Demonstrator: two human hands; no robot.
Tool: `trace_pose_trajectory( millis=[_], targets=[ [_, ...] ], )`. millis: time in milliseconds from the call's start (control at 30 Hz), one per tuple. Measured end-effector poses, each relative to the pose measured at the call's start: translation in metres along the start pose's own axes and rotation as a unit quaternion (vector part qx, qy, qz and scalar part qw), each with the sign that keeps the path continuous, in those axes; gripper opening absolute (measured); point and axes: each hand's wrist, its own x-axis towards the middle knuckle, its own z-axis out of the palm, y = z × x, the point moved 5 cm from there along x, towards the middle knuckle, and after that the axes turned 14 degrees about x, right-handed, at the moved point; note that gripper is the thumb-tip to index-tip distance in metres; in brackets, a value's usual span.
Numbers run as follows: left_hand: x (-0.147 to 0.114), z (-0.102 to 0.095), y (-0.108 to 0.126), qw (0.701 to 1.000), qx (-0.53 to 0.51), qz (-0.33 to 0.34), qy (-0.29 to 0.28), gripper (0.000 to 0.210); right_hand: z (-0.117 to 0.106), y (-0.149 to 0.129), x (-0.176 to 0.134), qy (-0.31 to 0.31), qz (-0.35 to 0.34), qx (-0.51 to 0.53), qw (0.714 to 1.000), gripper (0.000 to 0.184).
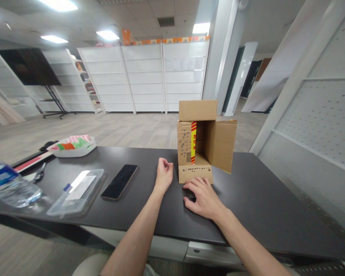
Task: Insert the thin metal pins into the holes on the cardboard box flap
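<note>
Right hand (200,197) half-curled round dark ribbed thing (190,195); left hand (164,172) bunched, contents unclear. Even grip advisable, clear of box flap (195,175).

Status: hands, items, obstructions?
Left hand curled beside cardboard box, grip unclear. Right hand cupped over dark ribbed item, partly hiding it. Lower flap juts toward right hand, contact unclear.

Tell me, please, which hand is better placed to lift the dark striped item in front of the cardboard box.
Probably the right hand: its thumb and fingers curve around the dark striped item. The left hand is farther left, apart from it.
</note>
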Motion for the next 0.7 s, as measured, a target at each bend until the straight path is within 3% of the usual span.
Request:
trace_pose_trajectory(
  millis=[367,700],
  targets=[
    [0.0008,0.0022,-0.0056,1.0,0.005,0.006,0.003,0.019,0.0016,0.003,0.0056,0.01,-0.008,-0.003,1.0,0.013],
    [-0.0002,0.0008,0.0006,1.0,0.002,0.002,0.001,0.019,0.0007,-0.0003,0.0048,0.003,-0.015,-0.033,0.999,0.023]
  ],
)
